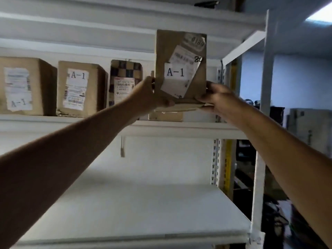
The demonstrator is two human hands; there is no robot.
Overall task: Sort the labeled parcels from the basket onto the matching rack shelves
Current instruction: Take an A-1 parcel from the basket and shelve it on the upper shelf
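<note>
A brown cardboard parcel point(180, 51) with a white "A-1" label stands upright, held a little above the upper shelf point(197, 127) of the white rack. My left hand point(150, 96) grips its lower left corner. My right hand point(215, 97) grips its lower right edge from below. Along the same shelf to the left stand two brown boxes labelled "A-1", one at the far left point(21, 85) and one beside it point(80, 87), then a checkered parcel point(125, 79). The basket is out of view.
Below lies a bare white shelf point(143, 203). A small brown box point(165, 116) sits behind and under the held parcel. White rack posts point(265, 87) rise at the right. Beyond them are dark, cluttered items.
</note>
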